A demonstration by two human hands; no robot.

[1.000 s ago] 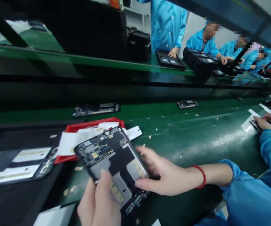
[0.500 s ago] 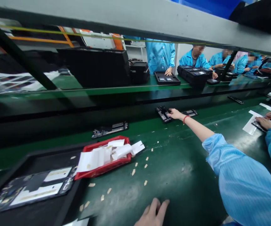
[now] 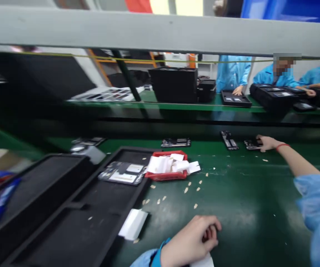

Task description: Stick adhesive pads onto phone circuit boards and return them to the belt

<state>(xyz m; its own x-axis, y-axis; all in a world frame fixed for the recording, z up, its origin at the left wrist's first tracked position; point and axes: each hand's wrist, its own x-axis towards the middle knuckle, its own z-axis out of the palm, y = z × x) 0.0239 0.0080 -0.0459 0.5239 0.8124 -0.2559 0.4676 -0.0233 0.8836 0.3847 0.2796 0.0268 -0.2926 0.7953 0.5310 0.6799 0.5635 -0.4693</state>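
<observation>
My right hand, a red band at its wrist, reaches to the far side of the green bench. Its fingers are closed on the right end of an opened phone. Left of it lies another opened phone, turned at an angle. My left hand is near the front edge, fingers loosely curled, thumb and forefinger apart, nothing visible between them. Partly hidden under it is something white. A larger opened phone rests in a black tray, beside a red bin of white paper strips.
Small beige tabs are scattered across the bench. Another phone lies behind the bin. At left are a black case and a blue marker. A grey beam crosses above; people in blue coats work opposite.
My view has swung left. My right hand has let go of the angled phone and moved right to the one beside it. More of my left hand shows.
</observation>
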